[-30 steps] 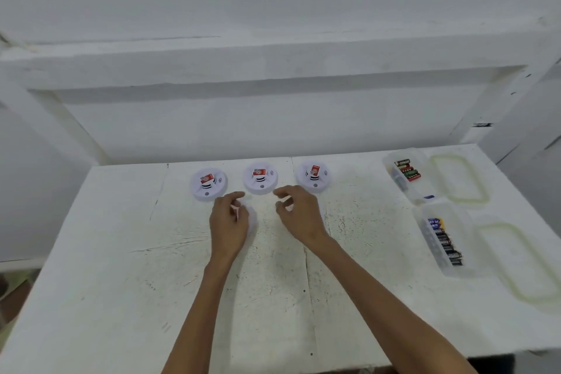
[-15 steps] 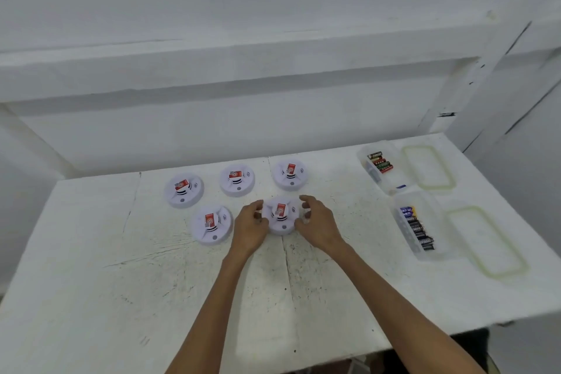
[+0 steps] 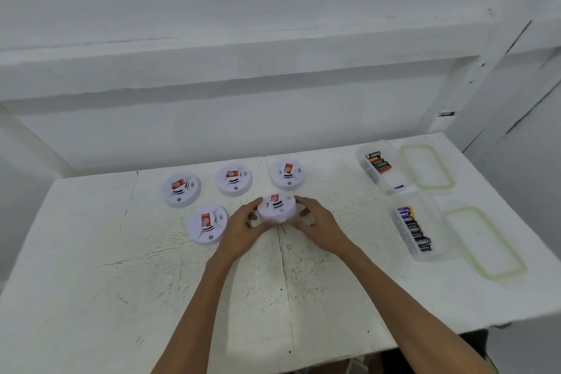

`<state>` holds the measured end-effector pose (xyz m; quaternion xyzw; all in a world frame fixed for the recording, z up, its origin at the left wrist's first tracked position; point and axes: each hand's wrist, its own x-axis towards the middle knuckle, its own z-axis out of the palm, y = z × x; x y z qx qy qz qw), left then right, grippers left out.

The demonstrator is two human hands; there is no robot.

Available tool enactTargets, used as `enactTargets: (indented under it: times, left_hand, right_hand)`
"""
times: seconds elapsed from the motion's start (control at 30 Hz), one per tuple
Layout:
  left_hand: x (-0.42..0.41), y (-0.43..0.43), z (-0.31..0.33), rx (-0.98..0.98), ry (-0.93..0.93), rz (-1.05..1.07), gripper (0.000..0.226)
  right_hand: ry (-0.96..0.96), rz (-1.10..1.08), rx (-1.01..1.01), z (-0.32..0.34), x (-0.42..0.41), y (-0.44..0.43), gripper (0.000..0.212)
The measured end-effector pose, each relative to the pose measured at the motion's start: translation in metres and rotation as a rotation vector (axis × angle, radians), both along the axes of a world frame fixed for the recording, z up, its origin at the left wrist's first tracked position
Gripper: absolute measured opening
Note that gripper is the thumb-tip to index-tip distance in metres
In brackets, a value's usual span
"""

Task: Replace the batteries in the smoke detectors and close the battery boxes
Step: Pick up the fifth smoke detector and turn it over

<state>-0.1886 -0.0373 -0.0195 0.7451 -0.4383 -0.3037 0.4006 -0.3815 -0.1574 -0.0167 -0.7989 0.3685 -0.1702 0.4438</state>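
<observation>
- Hands meet on the gripped detector point(image 3: 277, 209). Our left hand point(image 3: 243, 223) curls round its left rim and our right hand point(image 3: 317, 222) round its right rim, so both are clamped on this one unit.
- It sits straight ahead of us between the two palms, near the middle of the table point(image 3: 91, 282), with neither hand nearer. Being round, it has no long axis, so we judge a flip could go either way.
- We cannot tell whether it is lifted or resting on the surface.
- It lies face up: a white dome with dark vent slots and a red label on top. No battery door shows, so we judge it is underneath and the unit must be turned over.
- The front-left detector point(image 3: 207, 224) lies just beside our left hand. The back row point(image 3: 234, 179) holds three more, all face up.
- The far battery box point(image 3: 381, 167) and near battery box point(image 3: 419, 231) stand open well to the right, with the far lid point(image 3: 426, 171) and near lid point(image 3: 482, 241) beside them. Our right hand is nearer to these.
</observation>
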Motion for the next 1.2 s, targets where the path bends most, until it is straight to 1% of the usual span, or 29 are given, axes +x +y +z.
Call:
enactTargets:
  times: [0.03, 0.07, 0.13, 0.17, 0.23, 0.3, 0.37, 0.4, 0.47, 0.5, 0.53, 0.6, 0.67, 0.77, 0.87, 0.93, 1.03, 1.07, 1.13, 1.2]
  left_hand:
    - [0.000, -0.003, 0.002, 0.018, 0.001, -0.001, 0.047]
    - [-0.001, -0.006, 0.004, 0.025, 0.007, -0.015, 0.042]
    - [-0.011, -0.013, 0.007, 0.002, 0.031, -0.041, 0.063]
    - [-0.019, -0.018, 0.009, 0.000, 0.051, -0.034, 0.069]
    - [-0.040, -0.026, 0.014, 0.023, 0.146, 0.024, 0.065]
    - [-0.061, -0.035, 0.015, 0.012, 0.221, 0.094, 0.061]
    - [-0.076, -0.043, 0.012, -0.028, 0.286, 0.142, 0.060]
    - [-0.082, -0.048, 0.009, -0.049, 0.320, 0.155, 0.056]
    - [-0.091, -0.057, 0.004, -0.079, 0.407, 0.161, 0.042]
    - [-0.096, -0.063, 0.001, -0.094, 0.467, 0.148, 0.040]
    - [-0.099, -0.068, -0.003, -0.102, 0.533, 0.133, 0.042]
    - [-0.103, -0.076, -0.012, -0.119, 0.663, 0.107, 0.054]
    - [-0.107, -0.080, -0.018, -0.129, 0.765, 0.084, 0.061]
    - [-0.108, -0.080, -0.022, -0.113, 0.982, 0.030, 0.075]
    - [-0.101, -0.077, -0.022, -0.085, 1.078, -0.079, 0.076]
    - [-0.097, -0.077, -0.022, -0.061, 1.178, -0.168, 0.072]
    - [-0.101, -0.079, -0.016, -0.029, 1.229, -0.195, 0.051]
    - [-0.104, -0.079, -0.014, -0.013, 1.242, -0.186, 0.051]
    - [-0.104, -0.079, -0.012, 0.009, 1.288, -0.147, 0.058]
    - [-0.102, -0.078, -0.013, -0.010, 1.316, -0.115, 0.064]
  right_hand:
    - [-0.039, -0.031, 0.014, 0.003, -0.003, 0.000, 0.051]
    - [-0.074, -0.067, 0.022, 0.007, -0.005, 0.001, 0.048]
    - [-0.123, -0.146, 0.023, 0.012, -0.006, 0.002, 0.045]
    - [-0.161, -0.197, 0.029, 0.013, -0.007, 0.003, 0.041]
    - [-0.228, -0.311, 0.065, 0.013, -0.007, 0.005, 0.035]
    - [-0.259, -0.419, 0.097, 0.014, -0.010, 0.005, 0.035]
    - [-0.287, -0.458, 0.143, 0.014, -0.014, 0.005, 0.037]
    - [-0.295, -0.462, 0.162, 0.013, -0.018, 0.005, 0.039]
    - [-0.282, -0.483, 0.179, 0.008, -0.028, 0.005, 0.039]
    - [-0.270, -0.516, 0.189, 0.006, -0.033, 0.005, 0.039]
    - [-0.260, -0.548, 0.207, 0.005, -0.038, 0.005, 0.040]
    - [-0.223, -0.589, 0.228, 0.007, -0.045, 0.007, 0.039]
    - [-0.154, -0.585, 0.223, 0.008, -0.051, 0.009, 0.038]
    - [-0.068, -0.579, 0.209, 0.004, -0.061, 0.009, 0.040]
    - [0.074, -0.573, 0.067, -0.001, -0.067, 0.007, 0.043]
    - [0.049, -0.593, 0.011, -0.002, -0.068, 0.010, 0.041]
    - [-0.035, -0.583, -0.048, 0.007, -0.065, 0.012, 0.038]
    - [-0.040, -0.572, -0.060, 0.010, -0.063, 0.011, 0.036]
    - [-0.022, -0.554, -0.072, 0.012, -0.057, 0.009, 0.032]
    - [-0.007, -0.554, -0.075, 0.014, -0.051, 0.010, 0.032]
